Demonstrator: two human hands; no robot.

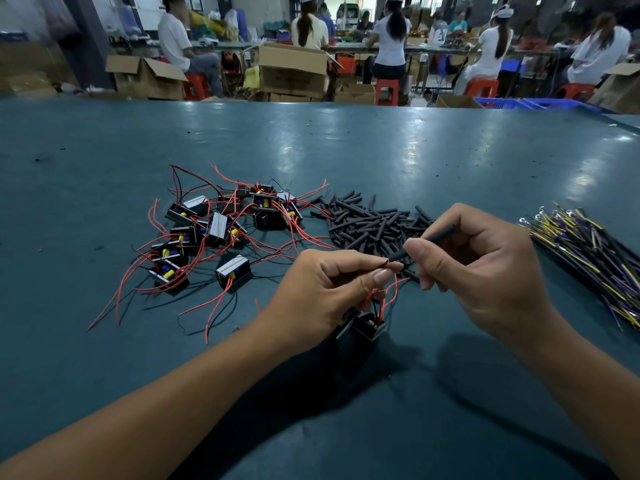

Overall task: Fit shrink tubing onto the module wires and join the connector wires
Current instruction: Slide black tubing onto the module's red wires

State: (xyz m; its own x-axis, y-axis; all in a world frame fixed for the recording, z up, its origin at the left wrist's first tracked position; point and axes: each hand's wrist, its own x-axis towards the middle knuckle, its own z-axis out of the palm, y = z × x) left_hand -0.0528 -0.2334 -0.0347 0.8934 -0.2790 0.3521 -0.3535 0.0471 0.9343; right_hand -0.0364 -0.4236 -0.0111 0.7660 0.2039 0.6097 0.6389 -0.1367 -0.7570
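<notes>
Loosely heaped tubing [372, 223] beside modules [221, 230]

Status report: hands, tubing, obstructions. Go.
Left hand pinches red wire end. Right hand pinches shrink tube, mouth at wire tip. Nothing in the way.

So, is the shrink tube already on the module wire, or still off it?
Still off. The right hand holds the shrink tube just short of the bare wire tip pinched by the left hand.

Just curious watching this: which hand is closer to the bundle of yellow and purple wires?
Right. The right hand, pinching a black tube, sits just beside the wire bundle; the left hand is farther off, beyond the right hand.
</notes>
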